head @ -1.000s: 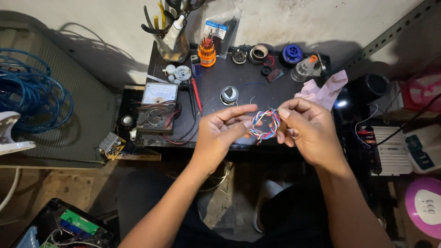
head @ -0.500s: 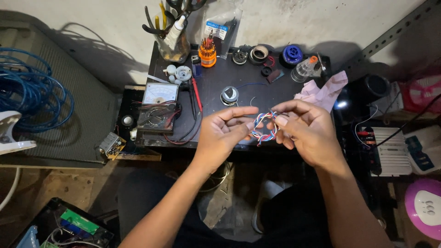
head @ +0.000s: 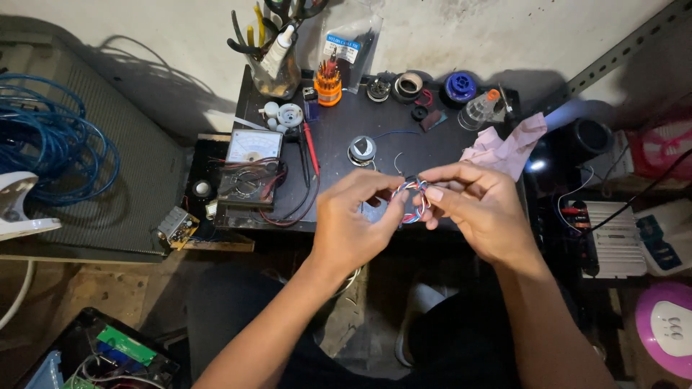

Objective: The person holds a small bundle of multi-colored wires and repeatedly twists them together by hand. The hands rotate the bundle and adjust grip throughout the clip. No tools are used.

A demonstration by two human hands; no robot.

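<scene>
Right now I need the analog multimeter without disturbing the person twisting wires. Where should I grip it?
Grip the multimeter by its two long side edges, probably coming from the left, away from the left hand and right hand. It lies flat, and test leads drape over its lower half, so lift gently.

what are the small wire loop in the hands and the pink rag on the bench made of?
Small coil of thin red, blue and white wires: glossy coloured sleeves, likely plastic insulation; any metal core is not visible. Both hands pinch it, left hand and right hand. Crumpled pink rag: matte, soft folds, probably cloth or tissue.
</scene>
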